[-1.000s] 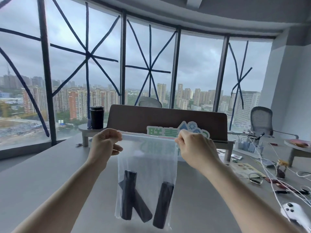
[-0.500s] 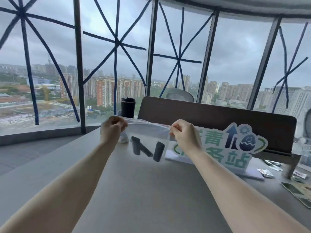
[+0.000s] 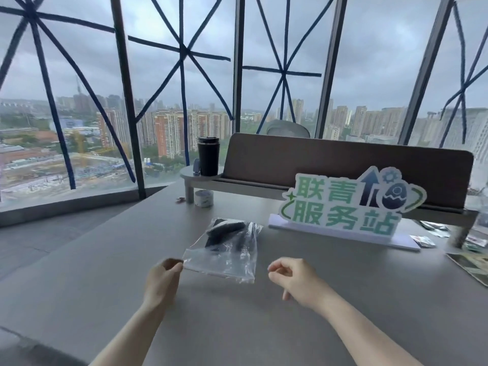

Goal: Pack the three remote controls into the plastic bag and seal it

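**Bag of remotes lies flat on the table, hands at its near edge**

The clear plastic bag (image 3: 224,249) lies flat on the grey table (image 3: 105,273), about mid-width and nearer the far side than the near edge. The dark remote controls (image 3: 224,232) are inside it, bunched at the far end of the bag; they overlap, and their number cannot be counted through the creased plastic. The near end of the bag is empty film, and whether its strip is pressed shut cannot be told.

The left hand (image 3: 161,280) sits at the bag's near left corner, fingers curled in with thumb and forefinger close together right at that corner. It seems to touch or pinch the plastic, but a firm hold cannot be made out. The right hand (image 3: 297,280) rests loosely curled just beside the bag's near right corner, apart from it, thumb and forefinger bent toward each other with nothing between them.

Beyond the bag, toward the far right of the table, a green and white sign (image 3: 348,204) stands on a pale base. Behind it a brown divider panel (image 3: 317,159) runs along a raised shelf (image 3: 200,178). A black tumbler (image 3: 208,159) stands on the shelf's left end, and a roll of tape (image 3: 203,198) sits on the table below it.
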Action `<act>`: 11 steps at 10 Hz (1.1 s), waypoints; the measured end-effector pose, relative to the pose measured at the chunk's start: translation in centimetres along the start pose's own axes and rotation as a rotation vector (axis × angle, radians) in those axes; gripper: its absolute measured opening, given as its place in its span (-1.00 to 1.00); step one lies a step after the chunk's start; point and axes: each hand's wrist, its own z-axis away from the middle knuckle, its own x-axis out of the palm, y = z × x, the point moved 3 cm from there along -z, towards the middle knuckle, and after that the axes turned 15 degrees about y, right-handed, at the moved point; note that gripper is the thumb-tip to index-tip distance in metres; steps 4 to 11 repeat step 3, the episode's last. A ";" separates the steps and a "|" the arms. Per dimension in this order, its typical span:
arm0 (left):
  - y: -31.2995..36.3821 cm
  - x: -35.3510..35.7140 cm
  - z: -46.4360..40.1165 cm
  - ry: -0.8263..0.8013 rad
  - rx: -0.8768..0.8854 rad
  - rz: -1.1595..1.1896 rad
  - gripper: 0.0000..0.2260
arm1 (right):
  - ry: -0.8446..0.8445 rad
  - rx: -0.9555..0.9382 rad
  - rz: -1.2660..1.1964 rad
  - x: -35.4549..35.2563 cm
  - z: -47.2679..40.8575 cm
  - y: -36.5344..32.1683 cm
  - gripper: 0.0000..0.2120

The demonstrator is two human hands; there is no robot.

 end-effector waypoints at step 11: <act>-6.2 -5.0 15.9 -0.048 0.187 0.105 -0.69 | 0.513 -0.200 -0.435 -21.1 15.1 -5.1 -0.82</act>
